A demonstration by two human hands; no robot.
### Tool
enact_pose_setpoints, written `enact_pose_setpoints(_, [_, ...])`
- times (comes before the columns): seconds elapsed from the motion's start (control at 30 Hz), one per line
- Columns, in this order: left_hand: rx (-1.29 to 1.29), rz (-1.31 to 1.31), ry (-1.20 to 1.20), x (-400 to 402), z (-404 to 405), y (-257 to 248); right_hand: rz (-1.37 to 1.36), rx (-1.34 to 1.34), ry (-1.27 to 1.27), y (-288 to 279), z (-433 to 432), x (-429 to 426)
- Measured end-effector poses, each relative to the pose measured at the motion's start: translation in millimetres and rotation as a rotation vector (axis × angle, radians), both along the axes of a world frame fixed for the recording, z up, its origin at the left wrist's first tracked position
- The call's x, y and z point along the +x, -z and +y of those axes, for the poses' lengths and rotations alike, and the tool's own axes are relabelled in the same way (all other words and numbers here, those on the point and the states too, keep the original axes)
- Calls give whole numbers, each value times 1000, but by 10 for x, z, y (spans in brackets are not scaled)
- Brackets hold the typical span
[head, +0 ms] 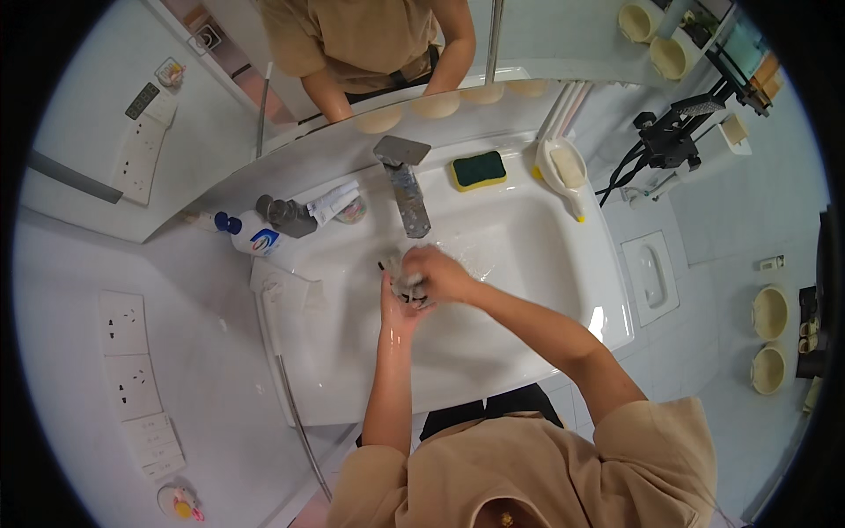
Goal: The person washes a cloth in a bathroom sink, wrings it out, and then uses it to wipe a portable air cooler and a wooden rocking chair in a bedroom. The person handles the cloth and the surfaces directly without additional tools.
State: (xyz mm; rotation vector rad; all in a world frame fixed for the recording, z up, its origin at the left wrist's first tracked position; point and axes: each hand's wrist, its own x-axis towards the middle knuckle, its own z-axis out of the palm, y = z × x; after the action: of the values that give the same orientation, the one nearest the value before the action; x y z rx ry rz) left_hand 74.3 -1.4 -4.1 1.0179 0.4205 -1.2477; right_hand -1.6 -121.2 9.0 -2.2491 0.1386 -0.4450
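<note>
Under the faucet [409, 198], my two wet hands meet over the white sink basin [521, 251]. My left hand [401, 311] cups a small grey item with black parts [396, 270] from below. The item is partly covered and blurred, so its exact kind cannot be told. My right hand [439, 274] lies over the item with its fingers curled onto it, smeared by motion. Water splashes show in the basin just to the right of my hands.
A green-and-yellow sponge [478, 171], a white brush with a bar of soap [568, 168], a tube [333, 202], a dark bottle [290, 218] and a white pump bottle [254, 234] stand along the sink's back rim. A mirror [218, 132] hangs behind. A squat toilet [651, 277] is at right.
</note>
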Motion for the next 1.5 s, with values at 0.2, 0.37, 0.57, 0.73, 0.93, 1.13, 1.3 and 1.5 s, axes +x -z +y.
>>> enact_pose_setpoints(0.2, [-792,19,5,-95,-14,73,-60,58,-121,-778,588,-359])
enact_pose_setpoints(0.37, [-698,209,-110,-229,-185,-180,-178,77,-73,-530,635,-514])
enact_pose_setpoints(0.57, [-838,273,-123,-145,-281,500,-194,-221,-13,-135,435,-295])
enact_pose_setpoints(0.73, [-1144,204,17,28,-287,1012,-143,-45,216,-41,316,-7])
enact_pose_setpoints(0.93, [-167,-76,-243,-101,-352,553,179,276,493,456,-286,2])
enact_pose_setpoints(1.13, [-43,-498,-218,401,57,350,409,1317,83,499,-367,-214])
enact_pose_setpoints(1.3, [134,-597,-82,509,360,234,533,806,30,498,-536,-120])
enact_pose_setpoints(1.5, [314,-615,92,564,727,373,122,521,251,689,-342,121])
